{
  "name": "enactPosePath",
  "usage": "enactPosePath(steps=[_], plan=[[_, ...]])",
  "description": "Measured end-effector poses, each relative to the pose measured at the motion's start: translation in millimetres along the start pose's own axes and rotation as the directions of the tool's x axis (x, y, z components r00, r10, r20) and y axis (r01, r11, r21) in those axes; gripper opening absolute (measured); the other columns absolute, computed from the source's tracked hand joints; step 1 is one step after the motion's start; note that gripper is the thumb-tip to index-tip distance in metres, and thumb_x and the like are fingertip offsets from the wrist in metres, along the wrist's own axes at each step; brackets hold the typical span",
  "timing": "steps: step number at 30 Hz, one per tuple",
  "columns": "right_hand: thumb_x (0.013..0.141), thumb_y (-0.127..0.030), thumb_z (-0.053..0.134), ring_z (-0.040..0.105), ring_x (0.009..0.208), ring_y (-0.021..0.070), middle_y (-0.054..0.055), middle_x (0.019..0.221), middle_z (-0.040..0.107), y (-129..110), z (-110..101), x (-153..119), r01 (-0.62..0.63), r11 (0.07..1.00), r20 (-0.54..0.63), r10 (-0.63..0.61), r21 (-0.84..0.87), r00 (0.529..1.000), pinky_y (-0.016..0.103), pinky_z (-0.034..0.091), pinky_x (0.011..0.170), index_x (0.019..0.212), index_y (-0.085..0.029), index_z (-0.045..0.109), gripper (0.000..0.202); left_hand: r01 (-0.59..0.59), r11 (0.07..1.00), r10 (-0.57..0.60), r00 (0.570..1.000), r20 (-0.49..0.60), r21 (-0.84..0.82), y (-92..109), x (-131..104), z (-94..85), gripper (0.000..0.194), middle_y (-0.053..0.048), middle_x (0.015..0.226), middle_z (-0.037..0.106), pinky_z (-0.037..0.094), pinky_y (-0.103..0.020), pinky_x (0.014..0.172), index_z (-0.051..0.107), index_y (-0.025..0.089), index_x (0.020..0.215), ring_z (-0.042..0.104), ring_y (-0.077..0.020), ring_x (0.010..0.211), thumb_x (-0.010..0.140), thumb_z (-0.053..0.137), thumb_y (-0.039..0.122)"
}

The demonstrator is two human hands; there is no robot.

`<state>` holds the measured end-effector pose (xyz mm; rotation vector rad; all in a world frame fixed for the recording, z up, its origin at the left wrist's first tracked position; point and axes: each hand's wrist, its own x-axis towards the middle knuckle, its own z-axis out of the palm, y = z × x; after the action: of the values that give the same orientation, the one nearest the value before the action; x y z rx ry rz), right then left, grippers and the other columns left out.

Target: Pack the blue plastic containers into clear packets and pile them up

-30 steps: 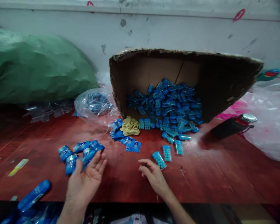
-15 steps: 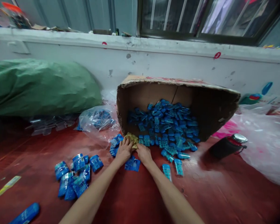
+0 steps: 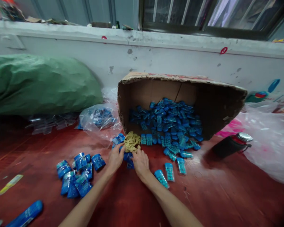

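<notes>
A crumpled yellowish cloth [image 3: 132, 141] lies just in front of the tipped cardboard box's left corner. My left hand [image 3: 115, 158] is at its left side, fingers apart, close to blue packets [image 3: 118, 139]. Just below the cloth, my right hand [image 3: 140, 161] has its fingers spread over a blue packet [image 3: 128, 158]; whether it grips the packet cannot be told. Small blue-capped containers [image 3: 168, 119] with turquoise contents fill the box and spill out at its front. Three of them [image 3: 169, 171] lie apart, right of my right hand.
Blue packets [image 3: 77, 176] lie in a pile at the left. A clear bag [image 3: 99, 119] sits left of the cardboard box [image 3: 227, 107]. A black bottle [image 3: 229, 146] stands tilted at the right, near plastic bags [image 3: 269, 142]. A green sack [image 3: 44, 85] is at the back left.
My left hand has moved left off the cloth, and my right hand slightly left and down. More of the cloth shows. Another blue-capped container now lies beside my right forearm.
</notes>
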<state>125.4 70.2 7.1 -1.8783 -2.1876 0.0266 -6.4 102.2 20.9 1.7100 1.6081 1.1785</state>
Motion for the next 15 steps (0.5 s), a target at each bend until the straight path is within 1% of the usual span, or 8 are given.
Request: enactPosePath(steps=[2, 4, 5, 7, 9, 12, 14, 15], plan=[[0.086, -0.016, 0.04, 0.05, 0.091, 0.0225, 0.008, 0.104, 0.056, 0, 3, -4, 0.024, 1.0, 0.007, -0.024, 0.001, 1.0, 0.033, 0.038, 0.072, 0.093, -0.023, 0.058, 0.021, 0.001, 1.0, -0.001, 1.0, 0.0, -0.025, 0, -33, -6.8, 0.027, -0.009, 0.098, 0.065, 0.039, -0.034, 0.087, 0.063, 0.019, 0.094, 0.057, -0.0225, 0.094, 0.075, 0.049, 0.033], [0.085, -0.014, 0.04, 0.049, 0.089, 0.0218, 0.007, 0.099, 0.057, 5, 3, -13, 0.054, 0.999, 0.016, -0.054, 0.001, 0.998, 0.032, 0.037, 0.073, 0.093, -0.024, 0.058, 0.022, -0.006, 0.998, 0.008, 0.999, 0.036, -0.068, -3, -68, -9.7, 0.026, -0.009, 0.102, 0.064, 0.036, -0.036, 0.091, 0.063, 0.021, 0.095, 0.054, -0.0229, 0.1, 0.075, 0.05, 0.031], [0.085, -0.015, 0.041, 0.049, 0.087, 0.0213, 0.006, 0.096, 0.058, 8, 3, -18, 0.067, 0.998, 0.025, -0.067, 0.001, 0.997, 0.032, 0.036, 0.072, 0.092, -0.024, 0.059, 0.022, 0.009, 0.998, -0.006, 0.999, 0.044, -0.066, -6, -82, -10.0, 0.026, -0.009, 0.104, 0.063, 0.035, -0.037, 0.093, 0.063, 0.022, 0.096, 0.053, -0.0235, 0.102, 0.075, 0.05, 0.03], [0.086, -0.017, 0.042, 0.049, 0.083, 0.0201, 0.005, 0.088, 0.058, 12, 0, -29, 0.089, 0.996, 0.044, -0.089, -0.002, 0.995, 0.03, 0.036, 0.07, 0.089, -0.025, 0.059, 0.02, 0.04, 0.998, -0.039, 0.999, 0.038, -0.042, -10, -101, -9.3, 0.027, -0.01, 0.107, 0.062, 0.031, -0.039, 0.096, 0.063, 0.022, 0.097, 0.049, -0.0248, 0.107, 0.074, 0.052, 0.03], [0.086, -0.021, 0.043, 0.049, 0.081, 0.0192, 0.004, 0.085, 0.058, 14, -3, -35, 0.105, 0.994, 0.05, -0.105, 0.006, 0.993, 0.029, 0.035, 0.069, 0.09, -0.026, 0.059, 0.017, 0.039, 0.999, -0.038, 0.999, 0.023, -0.013, -12, -103, -7.5, 0.027, -0.01, 0.109, 0.061, 0.028, -0.042, 0.099, 0.063, 0.023, 0.098, 0.046, -0.0259, 0.112, 0.074, 0.053, 0.029], [0.084, -0.029, 0.048, 0.049, 0.083, 0.0204, 0.004, 0.089, 0.058, 9, -5, -33, 0.077, 0.997, 0.027, -0.077, 0.017, 0.997, 0.03, 0.035, 0.069, 0.094, -0.025, 0.058, 0.015, 0.001, 1.0, -0.001, 1.0, 0.024, 0.002, -13, -83, -3.7, 0.026, -0.01, 0.111, 0.06, 0.025, -0.044, 0.1, 0.063, 0.022, 0.097, 0.042, -0.0261, 0.116, 0.075, 0.05, 0.027], [0.082, -0.03, 0.051, 0.049, 0.084, 0.0214, 0.005, 0.09, 0.058, 6, -3, -29, 0.052, 0.998, 0.018, -0.052, 0.018, 0.998, 0.031, 0.034, 0.069, 0.09, -0.023, 0.059, 0.013, 0.008, 1.0, -0.009, 1.0, 0.023, 0.012, -13, -70, -1.7, 0.024, -0.01, 0.11, 0.06, 0.023, -0.046, 0.101, 0.063, 0.021, 0.094, 0.041, -0.0271, 0.116, 0.073, 0.051, 0.027], [0.082, -0.028, 0.052, 0.049, 0.083, 0.0213, 0.005, 0.089, 0.058, 5, -2, -27, 0.049, 0.999, 0.018, -0.049, 0.02, 0.999, 0.031, 0.034, 0.068, 0.087, -0.023, 0.06, 0.011, 0.012, 1.0, -0.013, 1.0, 0.026, 0.009, -13, -68, -1.1, 0.024, -0.011, 0.109, 0.06, 0.022, -0.047, 0.101, 0.063, 0.021, 0.093, 0.041, -0.0274, 0.116, 0.072, 0.053, 0.027]])
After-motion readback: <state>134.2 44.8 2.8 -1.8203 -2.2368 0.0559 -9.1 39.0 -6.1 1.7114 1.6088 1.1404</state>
